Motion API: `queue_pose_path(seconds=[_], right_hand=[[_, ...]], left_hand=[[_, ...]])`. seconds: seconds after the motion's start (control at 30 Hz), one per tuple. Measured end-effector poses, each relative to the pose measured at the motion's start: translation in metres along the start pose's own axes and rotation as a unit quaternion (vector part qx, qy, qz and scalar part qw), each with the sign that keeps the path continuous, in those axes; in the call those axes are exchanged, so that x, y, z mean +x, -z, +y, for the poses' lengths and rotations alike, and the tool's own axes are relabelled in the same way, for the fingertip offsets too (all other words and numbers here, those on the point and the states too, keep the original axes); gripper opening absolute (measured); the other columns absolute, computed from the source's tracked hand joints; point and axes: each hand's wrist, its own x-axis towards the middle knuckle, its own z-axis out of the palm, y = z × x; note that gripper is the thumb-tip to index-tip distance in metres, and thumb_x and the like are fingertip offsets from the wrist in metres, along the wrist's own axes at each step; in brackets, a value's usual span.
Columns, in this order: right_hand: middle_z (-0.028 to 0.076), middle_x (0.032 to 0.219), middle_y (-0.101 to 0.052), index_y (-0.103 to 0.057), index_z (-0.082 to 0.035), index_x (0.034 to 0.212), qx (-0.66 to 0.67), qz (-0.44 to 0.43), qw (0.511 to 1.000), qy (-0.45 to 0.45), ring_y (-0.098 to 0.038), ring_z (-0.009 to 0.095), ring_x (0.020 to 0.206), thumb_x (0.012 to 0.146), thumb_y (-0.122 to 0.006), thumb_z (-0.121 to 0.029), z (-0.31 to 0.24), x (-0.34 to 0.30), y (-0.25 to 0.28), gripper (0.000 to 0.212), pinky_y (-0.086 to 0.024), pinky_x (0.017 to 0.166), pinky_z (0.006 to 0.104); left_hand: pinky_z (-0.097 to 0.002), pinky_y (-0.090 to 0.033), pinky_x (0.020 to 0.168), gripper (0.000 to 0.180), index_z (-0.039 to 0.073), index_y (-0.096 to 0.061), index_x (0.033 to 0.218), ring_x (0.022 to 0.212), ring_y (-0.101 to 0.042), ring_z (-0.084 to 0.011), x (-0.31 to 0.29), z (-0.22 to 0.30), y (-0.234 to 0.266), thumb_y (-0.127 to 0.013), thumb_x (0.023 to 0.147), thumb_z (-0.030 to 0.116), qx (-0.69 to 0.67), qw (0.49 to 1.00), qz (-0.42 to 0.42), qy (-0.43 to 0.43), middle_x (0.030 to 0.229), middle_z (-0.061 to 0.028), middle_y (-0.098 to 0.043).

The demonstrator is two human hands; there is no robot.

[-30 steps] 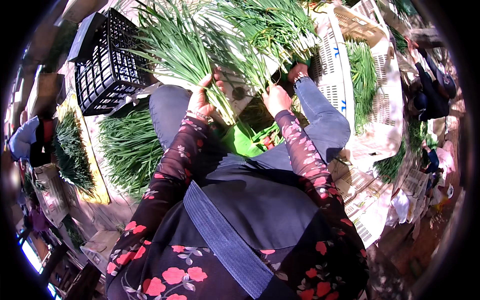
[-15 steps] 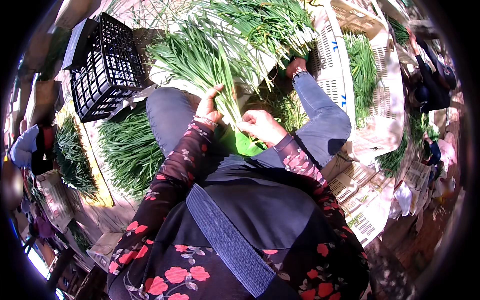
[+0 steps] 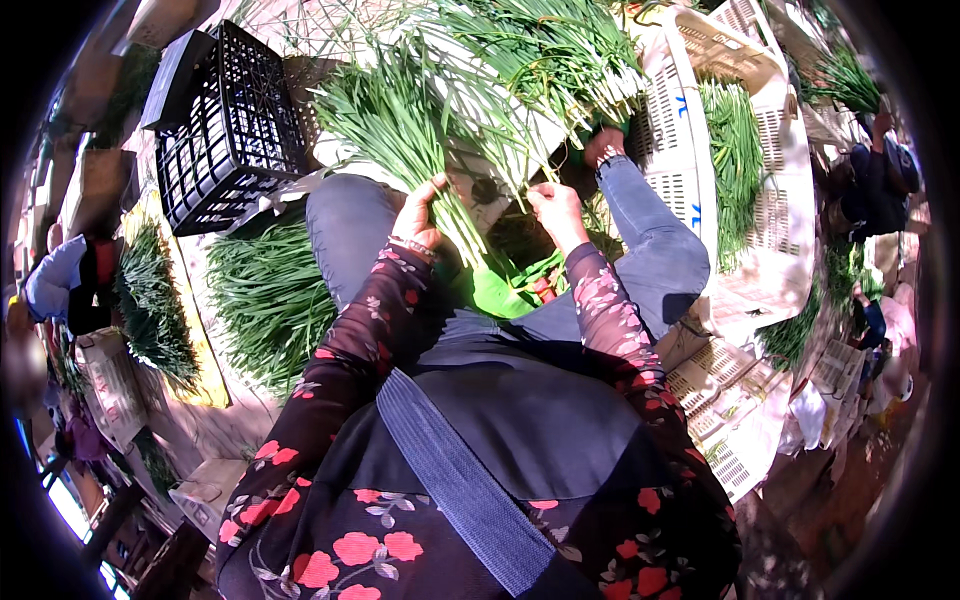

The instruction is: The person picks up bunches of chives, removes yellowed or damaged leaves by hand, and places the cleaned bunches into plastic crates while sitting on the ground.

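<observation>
A fanned bunch of long green chives (image 3: 385, 120) is gripped by my left hand (image 3: 415, 217), its pale stem ends pointing down toward my lap. My right hand (image 3: 560, 212) is to the right of it, fingers pinched on the ends of some loose chives (image 3: 512, 160) lying on a white sheet. Beyond both hands spreads a larger pile of chives (image 3: 550, 50). Between my thighs, below the stem ends, sits a bright green piece of material (image 3: 497, 293) with something small and red beside it; what these are I cannot make out.
A black plastic crate (image 3: 235, 130) stands at the left, with a thick heap of chives (image 3: 270, 290) nearer me. Another bundle (image 3: 155, 300) lies on a yellow sheet (image 3: 212, 375). To my right is a pale slotted crate (image 3: 775, 225) holding chives. Other people work at the far right.
My right hand has left the stem ends of the held bunch and moved right and away, onto the loose chives. My left hand keeps its grip on the bunch.
</observation>
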Motion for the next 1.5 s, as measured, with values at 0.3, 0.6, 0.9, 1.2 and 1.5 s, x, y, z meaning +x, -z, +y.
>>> queue_pose_path(seconds=[0.3, 0.6, 0.9, 1.2, 1.5], right_hand=[[0.003, 0.07, -0.063, -0.062, -0.001, 0.089, 0.046, -0.037, 0.998, -0.022, -0.057, 0.011, 0.053, 0.077, -0.07, -0.01, -0.024, -0.017, 0.002, 0.017, -0.048, 0.05, 0.0245], [0.003, 0.079, -0.062, -0.059, -0.001, 0.095, 0.28, -0.203, 0.933, -0.104, -0.062, 0.011, 0.063, 0.081, -0.067, -0.006, -0.081, -0.078, 0.017, 0.017, -0.049, 0.053, 0.0201], [0.003, 0.077, -0.062, -0.061, 0.001, 0.093, 0.225, -0.207, 0.947, -0.1, -0.059, 0.007, 0.066, 0.082, -0.066, -0.008, -0.076, -0.084, -0.002, 0.015, -0.048, 0.055, 0.0208], [0.005, 0.073, -0.065, -0.059, 0.001, 0.089, 0.169, -0.042, 0.98, 0.101, -0.061, 0.009, 0.066, 0.079, -0.069, -0.008, -0.063, -0.092, -0.025, 0.017, -0.049, 0.062, 0.0249], [0.012, 0.102, -0.064, -0.064, -0.007, 0.094, -0.529, -0.106, 0.836, 0.104, -0.063, 0.028, 0.093, 0.076, -0.066, -0.017, -0.037, -0.054, 0.046, 0.021, -0.05, 0.081, 0.0395]], left_hand=[[-0.0418, -0.052, 0.08, 0.012, 0.004, -0.057, 0.092, 0.087, -0.058, -0.0289, 0.004, 0.008, 0.017, -0.06, 0.085, 0.012, -0.016, 0.999, -0.023, -0.033, 0.097, -0.0142, -0.061], [-0.0515, -0.044, 0.094, 0.035, -0.003, -0.052, 0.114, 0.098, -0.059, -0.0332, -0.013, -0.008, -0.016, -0.058, 0.087, 0.017, -0.024, 0.998, -0.008, 0.05, 0.108, -0.019, -0.061], [-0.0531, -0.045, 0.09, 0.03, -0.001, -0.052, 0.111, 0.1, -0.058, -0.0341, 0.004, -0.02, 0.01, -0.057, 0.086, 0.015, -0.041, 0.999, -0.005, 0.033, 0.107, -0.0202, -0.061], [-0.0456, -0.052, 0.078, 0.017, 0.002, -0.056, 0.097, 0.083, -0.06, -0.0274, 0.011, -0.015, 0.021, -0.061, 0.085, 0.012, -0.088, 0.993, -0.063, 0.045, 0.09, -0.0138, -0.061], [-0.0287, -0.038, 0.071, 0.056, 0.003, -0.044, 0.13, 0.077, -0.045, -0.0136, -0.043, 0.023, -0.051, -0.066, 0.079, 0.008, -0.189, 0.934, -0.3, -0.052, 0.089, -0.0012, -0.045]])
